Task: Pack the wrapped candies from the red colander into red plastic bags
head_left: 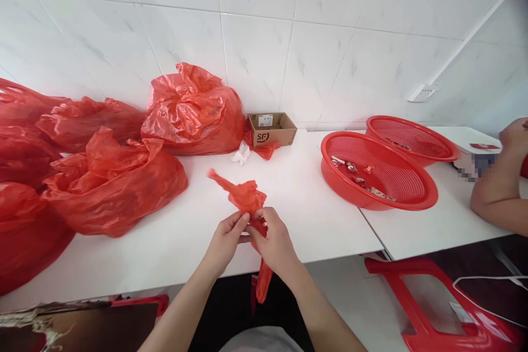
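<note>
Both of my hands meet over the front edge of the white table (198, 206), gripping a red plastic bag (247, 195). The bag is bunched and twisted, with one end pointing up to the left and the other hanging below the table edge. My left hand (229, 236) pinches it between thumb and fingers. Close beside it, my right hand (272, 239) is closed round the bag's middle. Part of the bag is hidden behind the fingers.
Several full red bags (115, 187) crowd the left; a larger one (193, 115) stands by the wall. Beside it sits an open cardboard box (280, 136) near a crumpled tissue (241, 153). Red baskets (342, 187) hold small wrapped items. Another person's arm (495, 192) rests right, above a red stool (424, 308).
</note>
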`<state>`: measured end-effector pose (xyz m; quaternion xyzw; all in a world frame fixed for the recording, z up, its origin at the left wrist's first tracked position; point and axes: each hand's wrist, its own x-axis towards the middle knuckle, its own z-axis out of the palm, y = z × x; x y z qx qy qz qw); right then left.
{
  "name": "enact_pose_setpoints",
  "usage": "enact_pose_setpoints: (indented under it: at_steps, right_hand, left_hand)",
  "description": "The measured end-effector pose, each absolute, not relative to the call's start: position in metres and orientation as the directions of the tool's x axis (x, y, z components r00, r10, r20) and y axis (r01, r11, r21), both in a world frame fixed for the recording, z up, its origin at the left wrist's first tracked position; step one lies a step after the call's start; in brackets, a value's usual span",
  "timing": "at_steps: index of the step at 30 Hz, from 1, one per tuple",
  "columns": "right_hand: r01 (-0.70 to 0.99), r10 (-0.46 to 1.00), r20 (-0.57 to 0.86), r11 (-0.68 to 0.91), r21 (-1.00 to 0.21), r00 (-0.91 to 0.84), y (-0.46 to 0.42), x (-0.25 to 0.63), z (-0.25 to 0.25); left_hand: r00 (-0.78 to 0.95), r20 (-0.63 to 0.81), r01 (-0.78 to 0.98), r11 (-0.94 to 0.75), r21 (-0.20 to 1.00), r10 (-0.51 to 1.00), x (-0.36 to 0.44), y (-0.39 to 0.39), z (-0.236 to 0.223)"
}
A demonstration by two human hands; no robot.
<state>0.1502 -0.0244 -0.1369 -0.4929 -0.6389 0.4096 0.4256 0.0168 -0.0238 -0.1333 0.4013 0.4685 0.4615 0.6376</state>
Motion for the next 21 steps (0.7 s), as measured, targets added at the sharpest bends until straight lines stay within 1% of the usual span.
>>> enact_pose_setpoints:
  at_steps: [2, 5, 6, 9, 11, 14, 17, 19, 21]
  right_hand:
    - [0.236, 0.980, 0.108, 0.147, -0.961, -0.168, -0.023, 0.153, -0.143]
    - [0.095, 0.975, 0.028, 0.050, -0.994, -0.220, -0.016, 0.169, -0.147]
    - [0.040, 0.980, 0.015, 0.023, -0.999, -0.199, -0.013, 0.175, -0.148]
    - [-0.133, 0.998, -0.029, -0.036, -0.991, -0.056, -0.004, 0.193, -0.147]
    - [-0.199, 0.999, -0.036, -0.031, -0.980, 0.020, 0.001, 0.203, -0.145]
    - [-0.328, 0.989, -0.021, 0.029, -0.944, 0.148, 0.009, 0.215, -0.140]
    - [-0.515, 0.958, -0.096, 0.061, -0.855, 0.272, 0.016, 0.227, -0.133]
    - [-0.544, 0.957, -0.116, 0.050, -0.838, 0.267, 0.017, 0.231, -0.129]
    - [-0.493, 0.963, -0.076, 0.064, -0.868, 0.260, 0.015, 0.229, -0.125]
  left_hand:
    - [0.127, -0.244, -0.183, 0.265, 0.947, 0.961, 0.014, -0.024, -0.136]
    - [0.082, -0.266, -0.178, 0.276, 0.944, 0.961, -0.002, -0.022, -0.143]
    - [0.047, -0.267, -0.190, 0.271, 0.944, 0.962, -0.009, -0.022, -0.144]
    - [-0.077, -0.259, -0.217, 0.237, 0.947, 0.963, -0.026, -0.021, -0.147]
    - [-0.120, -0.247, -0.205, 0.220, 0.954, 0.962, -0.035, -0.023, -0.146]
    - [-0.153, -0.234, -0.162, 0.209, 0.964, 0.960, -0.046, -0.024, -0.146]
    - [-0.270, -0.224, -0.085, 0.208, 0.974, 0.937, -0.062, -0.021, -0.153]
    - [-0.321, -0.220, -0.006, 0.230, 0.973, 0.921, -0.071, -0.019, -0.157]
    - [-0.328, -0.202, 0.076, 0.239, 0.968, 0.923, -0.072, -0.019, -0.157]
